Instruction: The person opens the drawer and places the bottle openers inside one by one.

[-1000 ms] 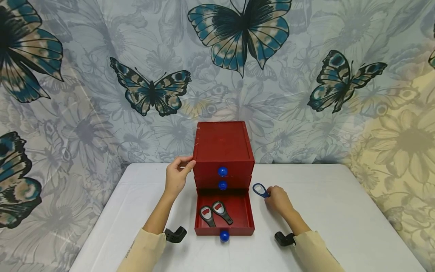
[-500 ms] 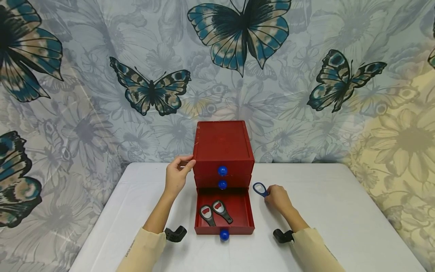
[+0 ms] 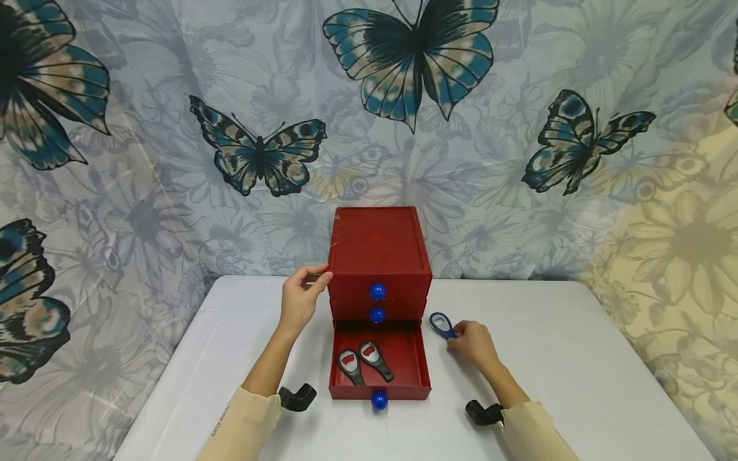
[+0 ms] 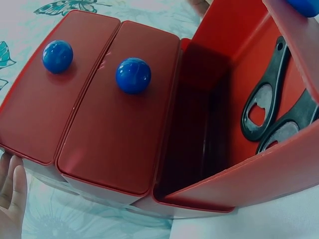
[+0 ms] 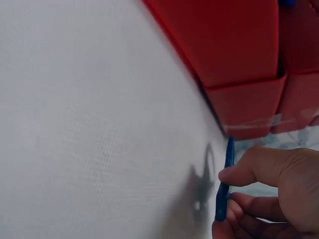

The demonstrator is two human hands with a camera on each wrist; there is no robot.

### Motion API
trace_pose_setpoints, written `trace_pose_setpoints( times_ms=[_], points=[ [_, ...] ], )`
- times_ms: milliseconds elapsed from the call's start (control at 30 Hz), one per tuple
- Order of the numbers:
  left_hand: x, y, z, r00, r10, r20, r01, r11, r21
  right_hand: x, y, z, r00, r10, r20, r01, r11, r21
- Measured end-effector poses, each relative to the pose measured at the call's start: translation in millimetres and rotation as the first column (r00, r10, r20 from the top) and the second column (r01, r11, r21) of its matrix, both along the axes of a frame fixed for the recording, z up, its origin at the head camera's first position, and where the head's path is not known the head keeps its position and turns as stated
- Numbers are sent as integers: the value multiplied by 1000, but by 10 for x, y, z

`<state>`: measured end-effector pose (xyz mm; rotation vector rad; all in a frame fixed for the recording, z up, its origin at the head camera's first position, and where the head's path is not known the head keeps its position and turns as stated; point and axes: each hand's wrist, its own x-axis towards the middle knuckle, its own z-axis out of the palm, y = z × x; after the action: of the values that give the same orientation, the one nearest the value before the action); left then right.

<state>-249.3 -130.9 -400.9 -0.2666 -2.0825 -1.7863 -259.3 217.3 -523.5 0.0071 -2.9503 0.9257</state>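
Note:
In the head view, a red drawer cabinet with blue round knobs stands mid-table. Its bottom drawer is pulled out, and two black bottle openers with metal inserts lie inside on its left. My left hand touches the cabinet's upper left side with fairly straight fingers, also seen as fingers in the left wrist view. To the cabinet's right, my right hand pinches a blue bottle opener by its handle end. The right wrist view shows this blue opener edge-on, held above the table between thumb and fingers.
A white cloth covers the table. Behind it hangs a fabric backdrop printed with butterflies and flowers. Black wrist-camera mounts stick out from both forearms near the front. The two upper drawers are closed.
My right hand, with the blue bottle opener, has shifted very slightly toward me. My left hand stays at the cabinet's side, and the drawer and black openers look unmoved. The head view tilts slightly.

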Motion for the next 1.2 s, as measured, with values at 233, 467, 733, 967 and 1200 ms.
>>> trace_pose_setpoints(
  times_ms=[233, 467, 733, 967, 1200],
  points=[
    [-6, 5, -12, 1000, 3, 10, -3, 1000, 1, 194, -31, 180, 1000, 11, -10, -12, 998, -66],
    [-2, 9, 8, 1000, 7, 15, -7, 1000, 7, 415, -81, 379, 999, 18, 47, -11, 989, -149],
    [26, 13, 40, 1000, 11, 16, -11, 1000, 4, 596, -190, 550, 996, 62, 67, -48, 979, -196],
    [39, 21, 47, 1000, 21, 17, -21, 1000, -7, 649, -362, 633, 992, 112, 62, -98, 974, -204],
    [40, 29, 46, 999, 24, 33, -24, 1000, -5, 671, -554, 647, 988, 151, 28, -144, 975, -168]
  ],
)
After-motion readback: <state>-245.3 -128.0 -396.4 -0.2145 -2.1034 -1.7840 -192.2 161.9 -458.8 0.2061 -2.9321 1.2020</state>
